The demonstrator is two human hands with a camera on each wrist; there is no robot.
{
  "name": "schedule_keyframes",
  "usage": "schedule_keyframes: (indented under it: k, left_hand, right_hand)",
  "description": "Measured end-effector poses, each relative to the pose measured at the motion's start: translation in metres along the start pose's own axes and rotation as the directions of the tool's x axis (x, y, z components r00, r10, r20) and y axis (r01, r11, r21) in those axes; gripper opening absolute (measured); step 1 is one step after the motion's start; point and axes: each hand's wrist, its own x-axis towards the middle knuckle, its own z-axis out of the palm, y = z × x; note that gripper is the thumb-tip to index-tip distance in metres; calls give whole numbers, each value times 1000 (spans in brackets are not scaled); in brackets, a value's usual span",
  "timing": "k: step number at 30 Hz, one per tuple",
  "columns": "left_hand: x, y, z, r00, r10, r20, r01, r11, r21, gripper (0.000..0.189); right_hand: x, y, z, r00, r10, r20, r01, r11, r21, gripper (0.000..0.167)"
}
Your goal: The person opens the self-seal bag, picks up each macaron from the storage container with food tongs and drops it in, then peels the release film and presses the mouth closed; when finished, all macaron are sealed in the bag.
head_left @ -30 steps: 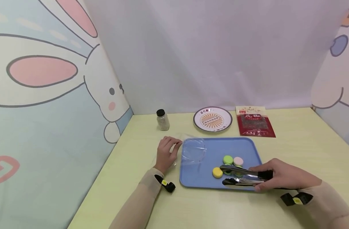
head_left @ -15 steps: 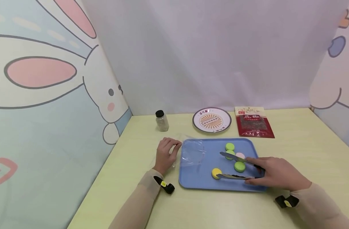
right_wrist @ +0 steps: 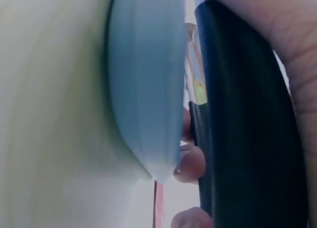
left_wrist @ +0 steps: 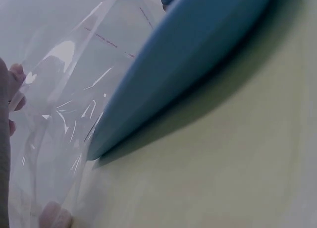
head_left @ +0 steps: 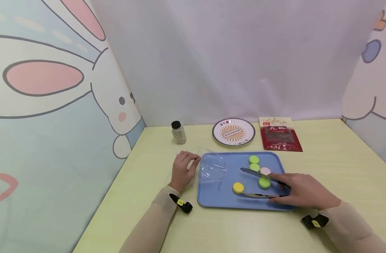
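Observation:
My right hand (head_left: 310,191) grips a pair of metal tongs (head_left: 256,195) with black handles; its two arms stand spread over the right half of the blue tray (head_left: 235,202). Between the arms lie a green macaron (head_left: 264,183) and a pink macaron (head_left: 265,171), partly covered by the far arm. Two more green macarons (head_left: 253,160) sit behind it. A yellow macaron (head_left: 238,188) rests right at the near arm's tip. With thumb and fingers, my left hand (head_left: 183,172) pinches a clear plastic bag (head_left: 213,168) spread over the tray's left part. In the left wrist view, the bag (left_wrist: 64,104) drapes past the tray's rim.
Behind the tray stand a small jar with a black lid (head_left: 178,133), a patterned round plate (head_left: 233,132) and a red and white food packet (head_left: 281,135). A pale curtain (head_left: 227,63) hangs along the table's back edge.
The tongs' arms have spread wide apart from a narrower gap over the macarons. Two green macarons and the pink one have shifted toward the back. My left hand keeps its place on the bag.

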Motion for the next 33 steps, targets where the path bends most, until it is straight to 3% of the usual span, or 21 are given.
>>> schedule_keyframes:
  k: [14,21,26,33]
  left_hand:
    - [-2,0,-1,1000,-18,6,18,1000,8,6]
    - [-1,0,-1,1000,-4,0,4,1000,5,6]
    - [1,1,-1,1000,-1,-2,1,1000,1,5]
    - [-2,2,-2,1000,-6,7,6,1000,5,6]
  right_hand:
    - [2,-2,0,999,37,41,-36,999,-14,87]
    - [4,-6,-1,985,119,122,-120,993,6,92]
    - [3,-9,-1,983,99,155,-109,993,55,66]
    - [3,-17,3,989,-63,134,52,995,82,39]
